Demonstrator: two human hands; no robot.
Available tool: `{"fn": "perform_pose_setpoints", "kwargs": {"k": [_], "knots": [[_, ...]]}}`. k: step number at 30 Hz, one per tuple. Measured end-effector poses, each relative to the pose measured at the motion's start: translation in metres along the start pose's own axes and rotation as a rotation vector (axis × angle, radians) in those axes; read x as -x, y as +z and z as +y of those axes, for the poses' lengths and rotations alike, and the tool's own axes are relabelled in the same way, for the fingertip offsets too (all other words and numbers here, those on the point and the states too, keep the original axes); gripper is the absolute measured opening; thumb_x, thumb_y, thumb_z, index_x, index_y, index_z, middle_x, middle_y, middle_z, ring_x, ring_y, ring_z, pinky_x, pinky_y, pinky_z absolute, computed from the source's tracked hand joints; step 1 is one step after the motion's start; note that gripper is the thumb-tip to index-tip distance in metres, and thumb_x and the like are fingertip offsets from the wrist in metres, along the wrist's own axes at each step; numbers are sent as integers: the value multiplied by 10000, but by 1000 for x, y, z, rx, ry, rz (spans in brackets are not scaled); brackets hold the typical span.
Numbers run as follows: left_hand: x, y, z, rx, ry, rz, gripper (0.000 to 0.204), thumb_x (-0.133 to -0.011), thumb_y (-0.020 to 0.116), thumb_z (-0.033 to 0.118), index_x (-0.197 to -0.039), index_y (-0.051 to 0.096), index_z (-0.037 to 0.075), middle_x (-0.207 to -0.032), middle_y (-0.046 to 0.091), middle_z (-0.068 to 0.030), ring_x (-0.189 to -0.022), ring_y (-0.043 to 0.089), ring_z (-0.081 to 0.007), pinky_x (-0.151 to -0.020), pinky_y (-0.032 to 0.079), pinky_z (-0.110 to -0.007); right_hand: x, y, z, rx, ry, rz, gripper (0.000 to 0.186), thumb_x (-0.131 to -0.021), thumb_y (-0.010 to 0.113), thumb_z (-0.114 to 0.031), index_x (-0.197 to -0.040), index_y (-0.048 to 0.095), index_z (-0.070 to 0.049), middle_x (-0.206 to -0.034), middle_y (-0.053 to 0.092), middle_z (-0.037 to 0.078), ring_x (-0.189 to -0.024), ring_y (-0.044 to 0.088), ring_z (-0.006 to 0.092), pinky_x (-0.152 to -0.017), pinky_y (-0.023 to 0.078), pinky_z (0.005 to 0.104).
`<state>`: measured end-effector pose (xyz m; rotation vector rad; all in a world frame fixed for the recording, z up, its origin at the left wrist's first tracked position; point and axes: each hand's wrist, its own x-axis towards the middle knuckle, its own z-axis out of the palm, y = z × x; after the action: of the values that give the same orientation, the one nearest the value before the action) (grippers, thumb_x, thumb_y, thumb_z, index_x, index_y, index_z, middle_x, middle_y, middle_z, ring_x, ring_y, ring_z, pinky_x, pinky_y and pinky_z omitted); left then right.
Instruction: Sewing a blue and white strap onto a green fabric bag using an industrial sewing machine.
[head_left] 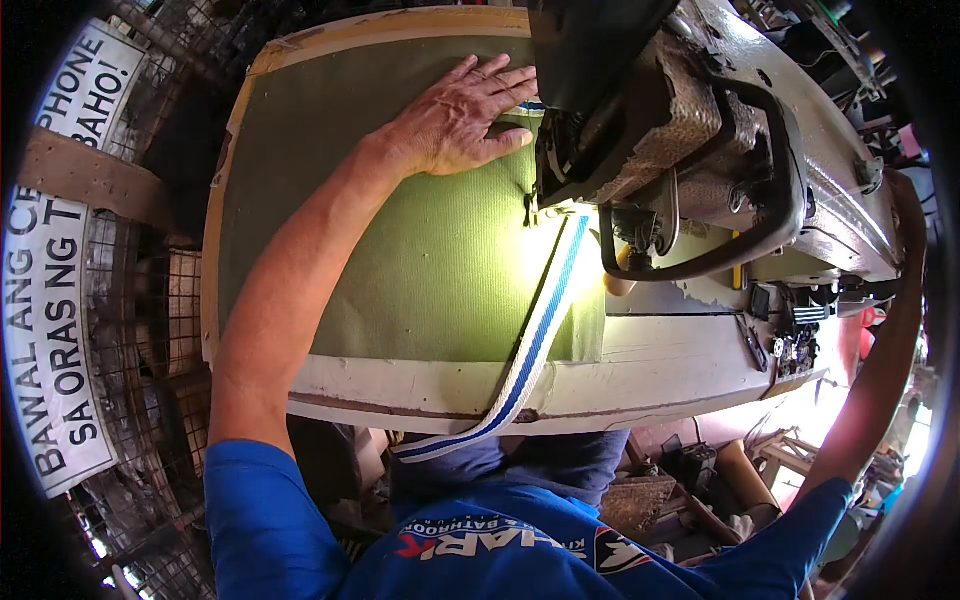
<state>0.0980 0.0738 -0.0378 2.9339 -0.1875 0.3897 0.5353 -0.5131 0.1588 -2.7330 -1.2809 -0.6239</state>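
Observation:
My left hand point(462, 122) lies flat on a piece of olive-green fabric point(400, 270), fingers spread, beside the head of a sewing machine point(640, 110). A white and blue webbing strap point(545, 325) runs from under the machine head across the fabric and hangs over the table's near edge. Another short bit of the strap shows by my left fingertips. My right arm reaches to the far right end of the machine. There my right hand point(903, 190) is at the machine's end, its fingers hidden in the dark rim of the picture.
A lamp glow lights the sewing area. A dark looped metal handle point(790, 180) juts from the machine. Small tools, such as dark snips point(752, 342), lie on the table point(660, 345) at right. Wire mesh point(150, 330) with white signs stands at left; clutter lies below the table.

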Motion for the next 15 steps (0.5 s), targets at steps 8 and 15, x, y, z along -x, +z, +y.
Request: {"fn": "perform_pose_setpoints", "kwargs": {"k": [8,15], "knots": [[-1,-13,8,25,-30,-80,585,-1019,397,439,-1475,406,72,-1574,328,-82,-1486,210,-290,-1234,124,-456,3,10,12,-70,6,53,321,-894,629,-254,-1119,706,-38,-852,649,124,-731,548,176,-639,423,325],[-4,-30,17,47,-80,-196,572,-1025,389,433,-1471,412,74,-1573,331,-81,-1486,210,-286,-1235,122,-453,28,-2,35,-267,160,-91,431,-956,500,-269,-1318,579,-49,-1250,577,148,-1140,532,245,-983,394,362]]}}
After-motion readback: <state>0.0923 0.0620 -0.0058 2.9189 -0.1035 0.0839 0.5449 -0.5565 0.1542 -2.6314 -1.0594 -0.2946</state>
